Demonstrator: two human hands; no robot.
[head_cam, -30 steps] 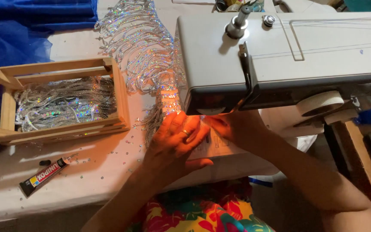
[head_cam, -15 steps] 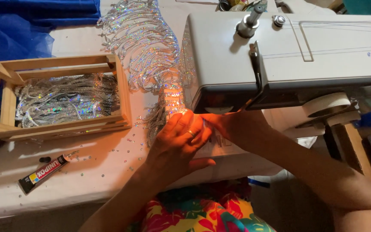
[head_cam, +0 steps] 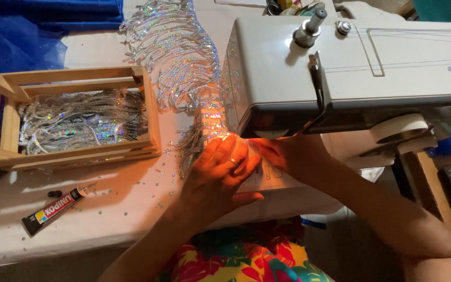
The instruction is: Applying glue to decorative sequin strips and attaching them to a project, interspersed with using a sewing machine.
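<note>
Left hand: your left hand lies flat, fingers spread, pressing the sequin fringe.
Right hand: your right hand is curled; grip unclear.
Fringe: runs away from you, beside the sewing machine, nearer your left hand.

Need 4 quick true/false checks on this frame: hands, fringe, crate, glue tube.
1. Both hands press the work under the sewing machine. True: left hand, right hand.
2. The wooden crate is empty. False: it holds silver fringe strands.
3. The sequin fringe trails behind the machine's left end. True.
4. The glue tube lies inside the crate. False: it lies on the table, in front of the crate.
</note>
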